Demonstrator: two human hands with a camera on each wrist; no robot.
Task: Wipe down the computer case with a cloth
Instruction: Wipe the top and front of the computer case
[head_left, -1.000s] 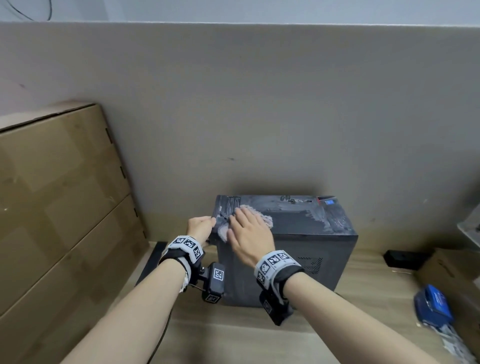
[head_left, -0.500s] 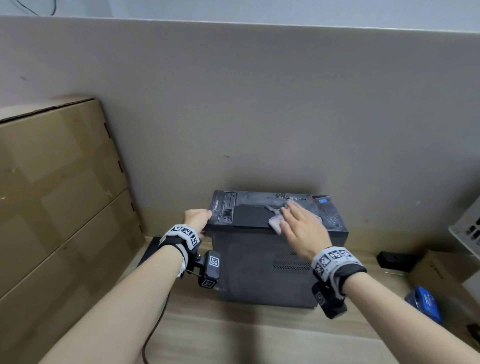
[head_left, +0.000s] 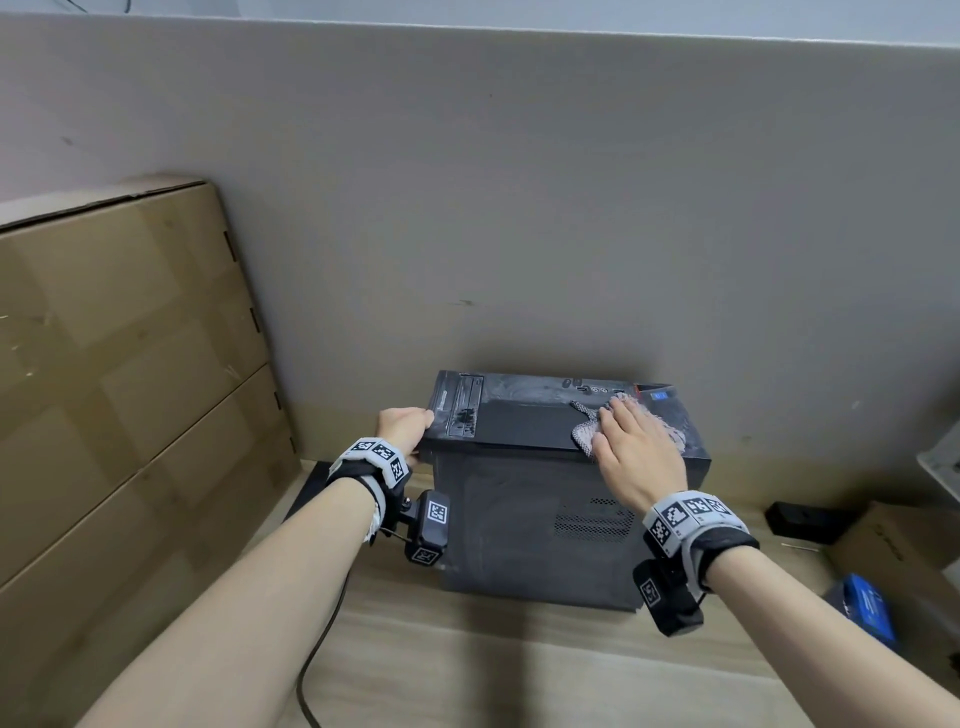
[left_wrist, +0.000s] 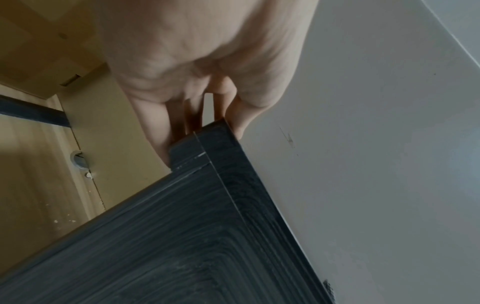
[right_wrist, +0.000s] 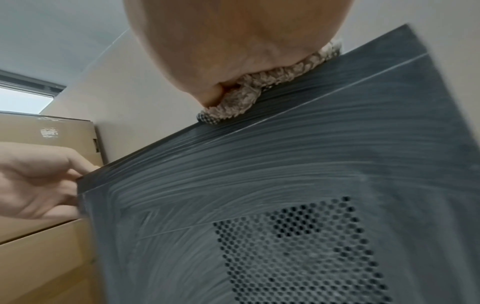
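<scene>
Right hand (head_left: 638, 457) presses cloth (head_left: 586, 429) flat on computer case (head_left: 524, 421); left hand (head_left: 402, 427) grips its left edge.

You get soft, even indoor light with a faint shadow behind the computer case (head_left: 545, 499), wide-angle bending at edges, and blurred wrist close-ups.

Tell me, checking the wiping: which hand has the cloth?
The right hand, pressing the cloth flat on the computer case; the left hand grips its corner.

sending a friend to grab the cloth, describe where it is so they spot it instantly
Find the black computer case standing against the beige wall. On its top face, towards the right end, the cloth lies under the right hand: the only pale, knobbly thing there.
</scene>
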